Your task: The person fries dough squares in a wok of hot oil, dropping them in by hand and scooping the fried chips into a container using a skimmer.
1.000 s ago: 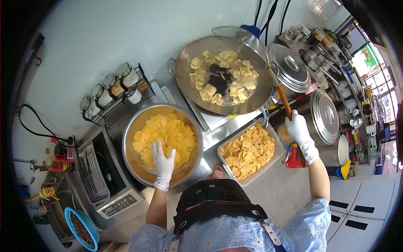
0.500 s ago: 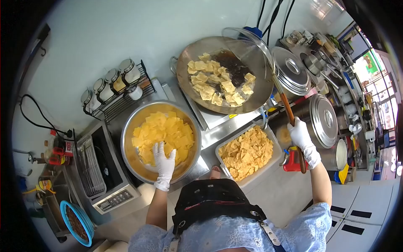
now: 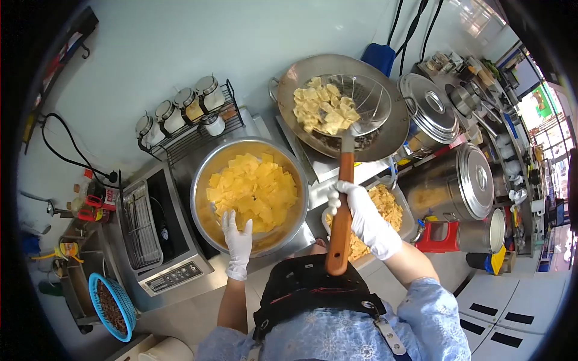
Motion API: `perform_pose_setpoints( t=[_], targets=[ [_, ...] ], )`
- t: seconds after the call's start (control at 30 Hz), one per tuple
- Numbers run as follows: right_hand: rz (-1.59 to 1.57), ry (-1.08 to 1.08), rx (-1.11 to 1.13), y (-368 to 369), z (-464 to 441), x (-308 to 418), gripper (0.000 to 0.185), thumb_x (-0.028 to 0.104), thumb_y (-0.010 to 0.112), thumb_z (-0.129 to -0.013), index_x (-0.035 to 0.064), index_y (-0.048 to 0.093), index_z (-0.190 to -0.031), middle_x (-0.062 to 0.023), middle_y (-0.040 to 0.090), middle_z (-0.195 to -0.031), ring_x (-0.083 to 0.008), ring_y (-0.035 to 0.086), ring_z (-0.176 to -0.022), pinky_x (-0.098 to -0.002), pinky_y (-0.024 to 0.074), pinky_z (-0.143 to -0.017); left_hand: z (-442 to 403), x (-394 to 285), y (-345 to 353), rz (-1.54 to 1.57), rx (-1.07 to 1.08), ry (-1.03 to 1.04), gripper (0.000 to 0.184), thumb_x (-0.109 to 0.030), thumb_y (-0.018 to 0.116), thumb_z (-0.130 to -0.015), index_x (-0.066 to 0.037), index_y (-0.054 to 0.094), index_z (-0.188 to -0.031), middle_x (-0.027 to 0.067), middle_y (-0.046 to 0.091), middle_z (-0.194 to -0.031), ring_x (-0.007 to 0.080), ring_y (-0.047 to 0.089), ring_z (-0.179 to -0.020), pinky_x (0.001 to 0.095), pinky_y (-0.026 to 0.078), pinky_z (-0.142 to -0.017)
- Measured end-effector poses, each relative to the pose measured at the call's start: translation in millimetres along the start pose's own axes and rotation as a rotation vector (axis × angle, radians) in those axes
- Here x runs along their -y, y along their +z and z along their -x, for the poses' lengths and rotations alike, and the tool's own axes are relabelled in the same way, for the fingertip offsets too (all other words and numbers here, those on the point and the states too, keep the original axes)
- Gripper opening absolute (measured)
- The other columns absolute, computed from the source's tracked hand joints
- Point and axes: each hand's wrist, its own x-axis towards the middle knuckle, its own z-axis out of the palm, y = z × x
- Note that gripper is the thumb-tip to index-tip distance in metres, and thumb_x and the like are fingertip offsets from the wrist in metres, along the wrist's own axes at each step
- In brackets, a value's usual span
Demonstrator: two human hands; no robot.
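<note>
My gloved right hand (image 3: 359,212) is wrapped round the wooden handle of a wire mesh skimmer (image 3: 368,101), whose basket is over the wok (image 3: 293,71). Pale yellow fried squares (image 3: 325,108) lie at the left of the skimmer, in the wok; which of them rest on the mesh I cannot tell. Dark oil shows below them. My gloved left hand (image 3: 236,236), fingers spread, is at the near rim of a large steel bowl (image 3: 201,174). Flat yellow dough squares (image 3: 256,191) fill that bowl. Behind my right forearm, a plastic tub (image 3: 410,225) holds golden fried pieces (image 3: 386,207).
Lidded steel pots (image 3: 475,180) stand right of the wok. A rack of jars (image 3: 186,105) is against the wall. To the left are an induction cooker (image 3: 174,274) and a blue basket (image 3: 114,307). A red stool (image 3: 438,236) stands at the right.
The skimmer has swung from the wok's right rim to over the fried squares, its handle now pointing toward me. My right hand moved left and nearer. My left hand stays by the bowl.
</note>
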Motion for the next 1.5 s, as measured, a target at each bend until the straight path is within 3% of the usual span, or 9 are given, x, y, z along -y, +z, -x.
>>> perform_pose_setpoints(
  t=[0.07, 0.2, 0.33, 0.57, 0.8, 1.03, 1.1, 1.33, 1.5],
  targets=[
    [-0.154, 0.028, 0.072, 8, -8, 11, 0.012, 0.009, 0.047, -0.091, 0.0027, 0.045, -0.081, -0.0012, 0.043, -0.064, -0.0118, 0.042, -0.051, -0.0259, 0.0405, -0.047, 2, 0, -7, 0.032, -0.015, -0.005, 0.061, -0.020, 0.071, -0.081, 0.000, 0.045, -0.132, 0.0234, 0.036, -0.141, 0.0370, 0.032, -0.133, 0.0420, 0.027, -0.110],
    [-0.564, 0.146, 0.527, -61, -29, 30, 0.013, 0.011, 0.050, -0.092, -0.0015, 0.051, -0.096, 0.0037, 0.040, -0.064, -0.0039, 0.035, -0.046, -0.0163, 0.0316, -0.038, 3, 2, -15, 0.040, -0.020, 0.001, 0.059, -0.020, 0.070, -0.081, 0.000, 0.045, -0.131, 0.0234, 0.037, -0.140, 0.0367, 0.033, -0.132, 0.0419, 0.027, -0.110],
    [-0.536, 0.172, 0.543, -83, -11, 13, 0.015, 0.014, 0.052, -0.093, -0.0002, 0.052, -0.096, 0.0026, 0.044, -0.066, -0.0033, 0.036, -0.044, -0.0172, 0.0301, -0.035, 2, -1, -17, 0.049, -0.023, -0.016, 0.057, -0.020, 0.070, -0.081, 0.000, 0.047, -0.130, 0.0236, 0.039, -0.139, 0.0367, 0.033, -0.132, 0.0421, 0.027, -0.110],
    [-0.031, -0.011, 0.232, -83, 19, 40, 0.019, 0.016, 0.056, -0.090, -0.0017, 0.054, -0.098, 0.0009, 0.049, -0.069, -0.0048, 0.041, -0.050, -0.0190, 0.0361, -0.041, -8, -14, -9, 0.012, -0.012, 0.053, 0.056, -0.022, 0.070, -0.081, 0.001, 0.049, -0.128, 0.0241, 0.039, -0.138, 0.0371, 0.033, -0.131, 0.0442, 0.026, -0.110],
    [0.173, -0.257, 0.132, -88, 85, 57, 0.020, 0.020, 0.058, -0.089, 0.0007, 0.056, -0.095, -0.0011, 0.050, -0.062, -0.0066, 0.039, -0.040, -0.0220, 0.0331, -0.033, -10, -9, 1, -0.024, 0.057, 0.085, 0.057, -0.024, 0.071, -0.080, 0.001, 0.050, -0.127, 0.0249, 0.041, -0.137, 0.0373, 0.035, -0.130, 0.0435, 0.028, -0.109],
    [0.005, -0.184, 0.122, -112, 80, 30, 0.019, 0.019, 0.056, -0.090, -0.0003, 0.055, -0.093, -0.0012, 0.048, -0.063, -0.0071, 0.039, -0.042, -0.0211, 0.0325, -0.035, -6, -14, 3, -0.078, 0.069, 0.088, 0.057, -0.024, 0.072, -0.079, 0.002, 0.051, -0.126, 0.0263, 0.042, -0.136, 0.0378, 0.039, -0.128, 0.0422, 0.031, -0.108],
    [-0.174, -0.015, 0.179, -116, 75, 34, 0.018, 0.018, 0.055, -0.091, -0.0005, 0.055, -0.093, 0.0006, 0.046, -0.064, -0.0062, 0.038, -0.044, -0.0204, 0.0325, -0.036, -8, -17, 2, -0.078, 0.061, 0.090, 0.057, -0.024, 0.071, -0.080, 0.002, 0.051, -0.126, 0.0256, 0.043, -0.136, 0.0368, 0.039, -0.128, 0.0408, 0.030, -0.108],
    [0.094, -0.217, 0.076, -114, 101, 30, 0.018, 0.020, 0.054, -0.091, 0.0018, 0.054, -0.092, 0.0029, 0.044, -0.061, -0.0036, 0.035, -0.042, -0.0188, 0.0305, -0.035, -7, -17, -2, -0.086, 0.063, 0.070, 0.059, -0.025, 0.071, -0.080, 0.002, 0.049, -0.128, 0.0261, 0.042, -0.136, 0.0379, 0.037, -0.129, 0.0414, 0.030, -0.108],
    [0.048, -0.194, 0.129, -134, 75, 21, 0.020, 0.018, 0.057, -0.089, -0.0011, 0.057, -0.092, -0.0021, 0.049, -0.062, -0.0079, 0.041, -0.042, -0.0229, 0.0350, -0.035, 0, -13, -1, -0.115, 0.075, 0.042, 0.060, -0.027, 0.071, -0.081, 0.001, 0.048, -0.129, 0.0260, 0.041, -0.137, 0.0378, 0.036, -0.130, 0.0412, 0.029, -0.109]
  ],
)
